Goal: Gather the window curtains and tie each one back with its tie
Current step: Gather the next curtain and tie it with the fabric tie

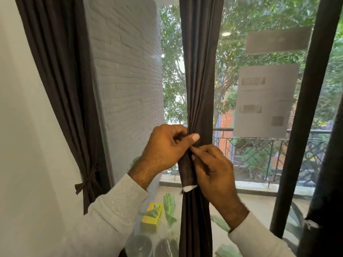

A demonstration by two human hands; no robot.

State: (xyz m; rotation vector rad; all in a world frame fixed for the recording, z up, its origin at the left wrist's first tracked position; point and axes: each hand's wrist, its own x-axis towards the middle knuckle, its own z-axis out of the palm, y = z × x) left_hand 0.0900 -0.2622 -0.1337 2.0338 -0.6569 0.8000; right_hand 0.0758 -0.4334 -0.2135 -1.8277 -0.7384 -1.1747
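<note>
Middle curtain point(199, 80): gathered, hanging vertically before the window mesh.
Left curtain point(65, 89): vertical, already tied.
Left hand point(165, 147): fingers curled, thumb pressing the gathered folds.
Right hand point(213, 169): fingers pinching the tie point(187, 173).

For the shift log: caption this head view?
Both hands, left and right, tie the middle curtain; left curtain already tied.

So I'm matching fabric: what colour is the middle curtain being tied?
Dark brown, plain; the middle curtain shows best in the head view.
</note>
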